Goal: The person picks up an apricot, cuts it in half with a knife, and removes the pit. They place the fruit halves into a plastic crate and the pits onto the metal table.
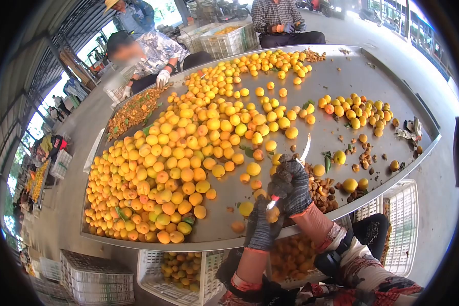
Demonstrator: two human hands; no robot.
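My right hand (pixel 290 186), in a dark, soiled work glove, is closed around a small knife (pixel 306 149). A curved pale end of it rises above the fist; a red part and a short silvery part show below, beside the other hand. My left hand (pixel 262 224), in a grey knit glove, grips an apricot (pixel 273 214) close to that lower end. Its fingers partly hide the fruit. Both hands are over the near edge of a metal table (pixel 224 206). A large heap of apricots (pixel 158 168) lies to the left.
Brown pits and scraps (pixel 322 194) lie right of my hands. A smaller apricot group (pixel 357 109) and a crumpled cloth (pixel 412 130) are farther right. White crates (pixel 204 278) stand below the near edge. A co-worker's gloved hand (pixel 162 78) is at the far left side.
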